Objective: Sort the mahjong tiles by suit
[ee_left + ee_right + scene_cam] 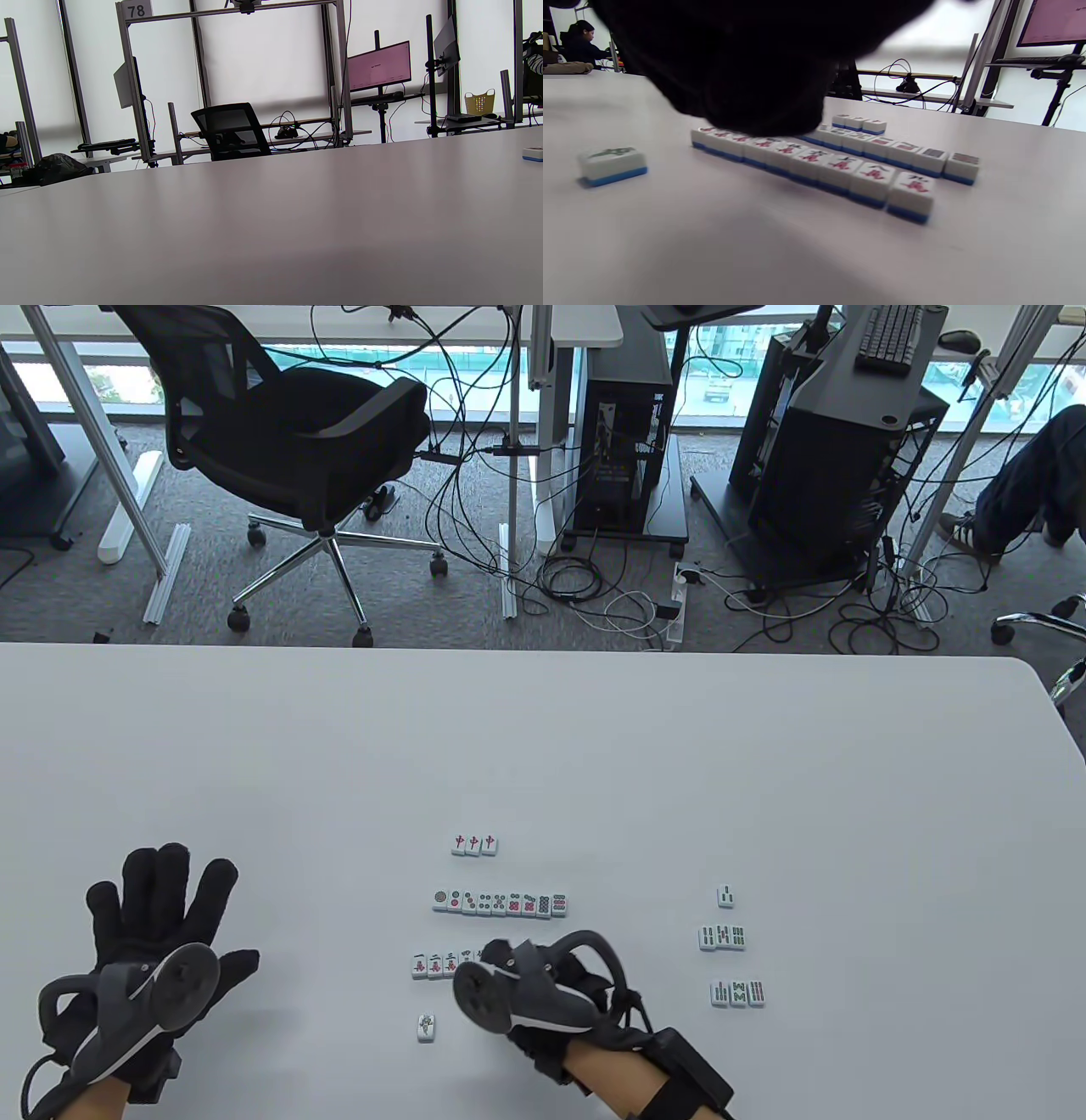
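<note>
Left hand [157, 937] flat on the table [543, 746], fingers spread, holding nothing. Right hand [530, 988] over the right end of the character-tile row [814, 165]; grip cannot be told, fingers hidden. Circle row [499, 903] just beyond, lone tile [427, 1027] near left.

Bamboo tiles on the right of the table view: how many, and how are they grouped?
7. One single tile farthest from the person, a row of three below it, and another row of three nearest. None looks hidden; the right hand is well to their left.
</note>
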The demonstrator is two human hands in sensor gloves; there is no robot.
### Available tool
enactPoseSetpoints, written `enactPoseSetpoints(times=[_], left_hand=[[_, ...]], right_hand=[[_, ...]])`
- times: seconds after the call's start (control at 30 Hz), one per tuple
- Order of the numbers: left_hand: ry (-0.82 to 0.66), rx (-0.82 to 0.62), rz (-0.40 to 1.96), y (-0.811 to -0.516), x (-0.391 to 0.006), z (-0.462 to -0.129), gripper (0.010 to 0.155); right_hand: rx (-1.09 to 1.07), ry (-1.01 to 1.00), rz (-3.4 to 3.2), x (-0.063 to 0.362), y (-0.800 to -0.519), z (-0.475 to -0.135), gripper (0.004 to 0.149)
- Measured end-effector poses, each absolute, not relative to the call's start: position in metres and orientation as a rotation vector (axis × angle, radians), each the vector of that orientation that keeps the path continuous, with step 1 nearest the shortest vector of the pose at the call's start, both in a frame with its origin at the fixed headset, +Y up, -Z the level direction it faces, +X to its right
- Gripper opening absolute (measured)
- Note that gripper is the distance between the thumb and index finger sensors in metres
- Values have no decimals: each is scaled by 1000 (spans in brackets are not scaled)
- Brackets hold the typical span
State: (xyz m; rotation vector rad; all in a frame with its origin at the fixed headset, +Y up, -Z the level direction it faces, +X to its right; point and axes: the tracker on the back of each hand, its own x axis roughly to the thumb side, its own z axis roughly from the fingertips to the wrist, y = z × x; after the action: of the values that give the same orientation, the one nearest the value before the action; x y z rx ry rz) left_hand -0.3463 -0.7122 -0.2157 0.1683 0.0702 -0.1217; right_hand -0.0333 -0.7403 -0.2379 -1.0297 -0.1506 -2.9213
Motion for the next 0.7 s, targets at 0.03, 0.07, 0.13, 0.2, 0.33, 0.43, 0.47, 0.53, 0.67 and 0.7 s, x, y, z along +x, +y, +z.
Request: enactPoseSetpoints(times=[0.03, 0.07, 0.13, 0.2, 0.33, 0.43, 0.47, 0.53, 0.67, 0.7], left_hand=[[68, 167, -120, -713, -346, -216, 93], [67, 166, -119, -713, -347, -216, 93], [62, 171, -112, -712, -346, -215, 93], [56, 173, -109, -711, -345, -215, 93], [44, 182, -109, -710, -343, -213, 93], [42, 185, -104, -711, -343, -213, 93], [42, 185, -102, -711, -343, -213, 93], [42, 184, -100, -712, -343, -213, 93], [39, 182, -108, -711, -342, -213, 92], [38, 181, -109, -711, -342, -213, 92]], right_hand=[[-1062, -189, -2901, -44, -746, -232, 60], [-1079, -209, -2884, -50, -749, -229, 60], [-1094, -234, -2848, -63, -758, -223, 60], [-1089, -221, -2840, -69, -763, -223, 60], [-1053, -248, -2850, -72, -769, -226, 60], [-1058, -219, -2838, -71, -769, -225, 60], [-1056, -218, -2838, -71, -769, -225, 60], [-1060, -209, -2844, -72, -769, -224, 60], [-1050, -190, -2857, -74, -769, -224, 60], [-1048, -180, -2858, -74, -769, -224, 59]])
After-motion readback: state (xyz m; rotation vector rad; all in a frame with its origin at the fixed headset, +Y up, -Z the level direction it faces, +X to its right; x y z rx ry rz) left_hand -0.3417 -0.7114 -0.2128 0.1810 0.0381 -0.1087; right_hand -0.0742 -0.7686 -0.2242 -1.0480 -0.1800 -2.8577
